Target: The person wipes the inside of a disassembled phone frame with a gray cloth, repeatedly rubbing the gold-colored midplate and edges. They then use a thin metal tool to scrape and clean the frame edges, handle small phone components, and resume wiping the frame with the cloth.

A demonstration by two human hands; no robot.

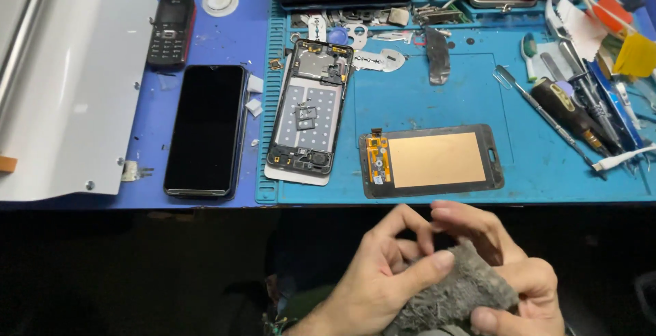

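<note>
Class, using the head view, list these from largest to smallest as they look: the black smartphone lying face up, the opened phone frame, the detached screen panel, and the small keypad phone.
1. Black smartphone
2. Opened phone frame and detached screen panel: these look alike in size, so I leave them unranked
3. Keypad phone, clearly smallest

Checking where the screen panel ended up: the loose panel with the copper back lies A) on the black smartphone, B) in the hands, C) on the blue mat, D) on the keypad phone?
C: the panel lies flat on the mat, clear of both hands.
</note>
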